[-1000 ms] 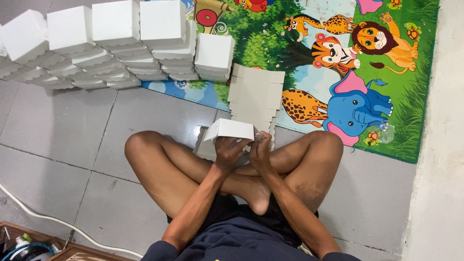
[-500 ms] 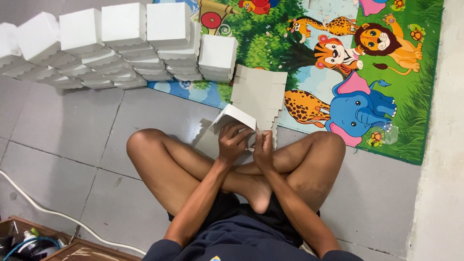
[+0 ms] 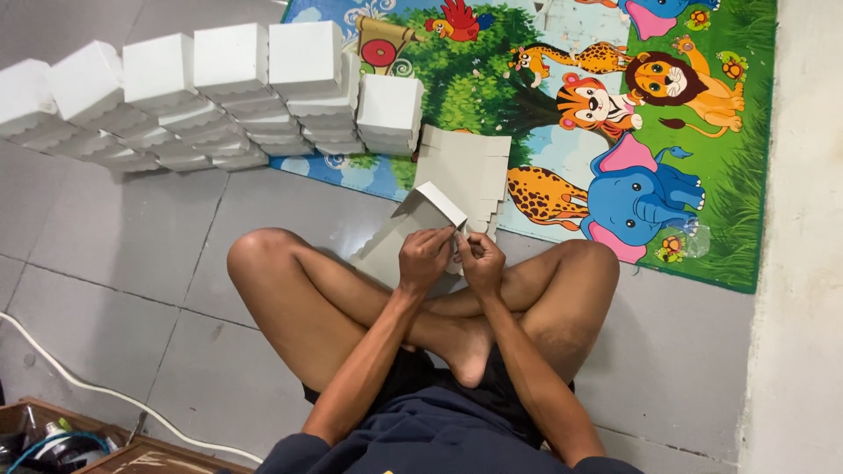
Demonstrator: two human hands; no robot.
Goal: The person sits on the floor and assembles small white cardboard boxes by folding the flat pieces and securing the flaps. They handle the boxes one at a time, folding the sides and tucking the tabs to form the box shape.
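Left hand and right hand both pinching half-folded white carton above crossed legs, grey flat blanks just beyond on cartoon animal mat, stacked finished white boxes ranged along far left.

1. My left hand and right hand meet just above my crossed legs, side by side and touching.
2. A partly folded box sits in both hands, rising just beyond my left hand.
3. A stack of flat cardboard blanks lies on the floor just beyond my right hand, its far part resting on the play mat.
4. The play mat spreads ahead and to the right of my hands.
5. Rows of stacked finished boxes stand well ahead and left of my left hand.
6. A cable runs across the floor far to my left, behind my hands.
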